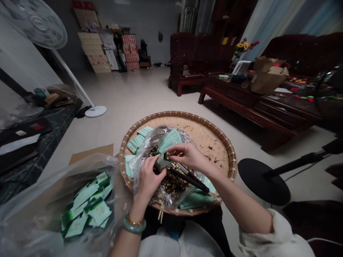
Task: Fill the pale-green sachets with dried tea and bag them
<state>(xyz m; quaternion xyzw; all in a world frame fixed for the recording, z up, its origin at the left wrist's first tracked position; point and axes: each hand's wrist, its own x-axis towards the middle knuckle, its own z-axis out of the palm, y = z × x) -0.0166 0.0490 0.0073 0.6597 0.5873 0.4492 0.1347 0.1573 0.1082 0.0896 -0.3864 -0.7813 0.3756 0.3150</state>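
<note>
Watching remotely, I see the left hand (150,180) gripping a pale green sachet (163,162), the right hand (187,157) pinching dried bits (167,155); a fumbled pinch would scatter them across the bamboo tray (211,137).

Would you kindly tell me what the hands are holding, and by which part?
The left hand grips a pale green sachet by its lower end; the right hand pinches a small dark bit near its top between the fingertips, too small to identify.
</note>
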